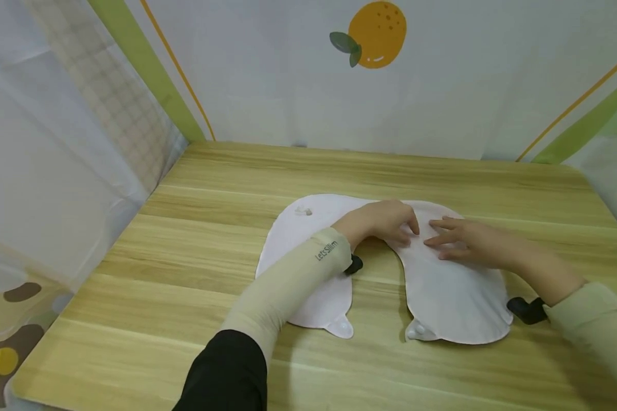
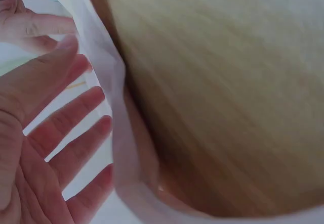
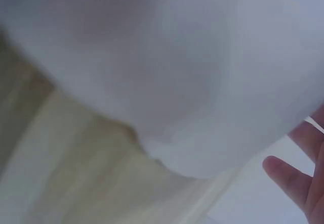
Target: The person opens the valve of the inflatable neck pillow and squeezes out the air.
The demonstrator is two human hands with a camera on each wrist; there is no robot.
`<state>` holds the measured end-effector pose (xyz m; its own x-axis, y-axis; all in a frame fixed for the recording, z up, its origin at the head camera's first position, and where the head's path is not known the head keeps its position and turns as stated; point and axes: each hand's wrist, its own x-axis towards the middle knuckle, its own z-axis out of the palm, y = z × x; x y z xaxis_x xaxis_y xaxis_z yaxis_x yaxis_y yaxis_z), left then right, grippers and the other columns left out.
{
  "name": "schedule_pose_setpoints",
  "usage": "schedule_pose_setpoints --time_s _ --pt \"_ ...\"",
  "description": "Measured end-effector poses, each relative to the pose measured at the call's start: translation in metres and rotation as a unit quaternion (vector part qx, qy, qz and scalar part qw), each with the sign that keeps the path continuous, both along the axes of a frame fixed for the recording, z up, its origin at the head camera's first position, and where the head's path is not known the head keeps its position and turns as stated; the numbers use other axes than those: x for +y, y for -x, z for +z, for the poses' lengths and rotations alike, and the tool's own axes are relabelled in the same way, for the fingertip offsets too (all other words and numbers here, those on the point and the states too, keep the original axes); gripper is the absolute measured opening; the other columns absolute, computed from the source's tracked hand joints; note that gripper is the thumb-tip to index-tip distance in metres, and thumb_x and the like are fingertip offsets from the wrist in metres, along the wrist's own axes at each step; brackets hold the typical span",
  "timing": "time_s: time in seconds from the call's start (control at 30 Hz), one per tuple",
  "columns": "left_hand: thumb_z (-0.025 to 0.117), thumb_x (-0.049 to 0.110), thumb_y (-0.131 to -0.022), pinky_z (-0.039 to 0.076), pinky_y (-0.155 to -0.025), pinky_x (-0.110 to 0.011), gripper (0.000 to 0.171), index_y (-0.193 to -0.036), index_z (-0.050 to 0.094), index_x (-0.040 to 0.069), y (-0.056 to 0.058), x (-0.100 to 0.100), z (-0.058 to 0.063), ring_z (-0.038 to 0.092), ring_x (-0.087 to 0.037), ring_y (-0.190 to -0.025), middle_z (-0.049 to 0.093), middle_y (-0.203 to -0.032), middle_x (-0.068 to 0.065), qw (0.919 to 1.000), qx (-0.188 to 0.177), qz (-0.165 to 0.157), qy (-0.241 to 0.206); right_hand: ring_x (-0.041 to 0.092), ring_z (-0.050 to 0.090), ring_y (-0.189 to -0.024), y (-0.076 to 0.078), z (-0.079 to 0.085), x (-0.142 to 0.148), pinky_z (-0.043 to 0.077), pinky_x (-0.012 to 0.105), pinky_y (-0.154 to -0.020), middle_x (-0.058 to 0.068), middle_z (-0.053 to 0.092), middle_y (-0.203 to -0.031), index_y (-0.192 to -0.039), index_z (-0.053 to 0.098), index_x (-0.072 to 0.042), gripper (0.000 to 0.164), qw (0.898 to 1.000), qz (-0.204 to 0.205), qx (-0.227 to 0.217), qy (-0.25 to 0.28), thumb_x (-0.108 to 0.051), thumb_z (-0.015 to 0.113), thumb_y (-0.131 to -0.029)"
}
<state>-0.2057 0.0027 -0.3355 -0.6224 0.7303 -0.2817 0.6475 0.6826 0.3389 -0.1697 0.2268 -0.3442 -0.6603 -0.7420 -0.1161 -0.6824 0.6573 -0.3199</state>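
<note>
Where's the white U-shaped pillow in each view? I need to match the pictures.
Head: the pillow lies right of centre, mostly in the lower half.
Left wrist: a pale band curving from upper left to bottom right.
Right wrist: a blurred white area filling most of the top.
Shared landmark: the wooden table, visible in all three.

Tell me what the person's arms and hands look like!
The left hand and right hand wear no gloves. A pale cream sleeve with dark lettering near the wrist covers the left forearm, and a black sleeve shows farther up. A matching pale sleeve covers the right forearm. A small black piece sticks out by each wrist.
</note>
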Motion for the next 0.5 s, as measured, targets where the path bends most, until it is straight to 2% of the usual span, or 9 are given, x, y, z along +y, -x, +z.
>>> schedule_pose_setpoints --time_s 0.17,0.37,0.5 --pt "0.06 0.022 -0.088 0.035 -0.102 -0.022 0.034 -0.122 0.06 0.02 0.0049 -0.0015 -0.0038 0.047 -0.01 -0.12 0.054 -0.128 0.007 0.9998 0.009 0.004 0.019 0.042 0.035 -0.13 -0.0006 -0.0052 -0.0008 0.036 0.056 -0.098 0.018 0.041 -0.142 -0.124 0.061 -0.017 0.037 1.0 -0.004 -0.008 -0.002 -0.028 0.061 -0.089" --pt "0.062 0.021 -0.089 0.035 -0.103 -0.023 0.031 -0.12 0.062 0.02 0.0086 -0.0017 -0.0038 0.046 -0.009 -0.121 0.054 -0.127 0.007 0.999 0.029 0.008 0.032 0.044 0.031 -0.131 0.0005 -0.0089 -0.0016 0.036 0.058 -0.097 0.021 0.033 -0.146 -0.134 0.051 -0.016 0.052 1.0 -0.019 -0.021 0.003 -0.036 0.062 -0.087" --pt "0.062 0.02 -0.088 0.035 -0.104 -0.024 0.032 -0.12 0.061 0.022 0.0084 -0.0015 -0.0035 0.045 -0.009 -0.123 0.053 -0.128 0.008 0.9982 0.031 0.022 0.047 0.045 0.027 -0.133 0.001 -0.0104 -0.0029 0.034 0.059 -0.098 0.023 0.028 -0.148 -0.139 0.044 -0.015 0.059 0.999 -0.024 -0.025 -0.009 -0.038 0.061 -0.087"
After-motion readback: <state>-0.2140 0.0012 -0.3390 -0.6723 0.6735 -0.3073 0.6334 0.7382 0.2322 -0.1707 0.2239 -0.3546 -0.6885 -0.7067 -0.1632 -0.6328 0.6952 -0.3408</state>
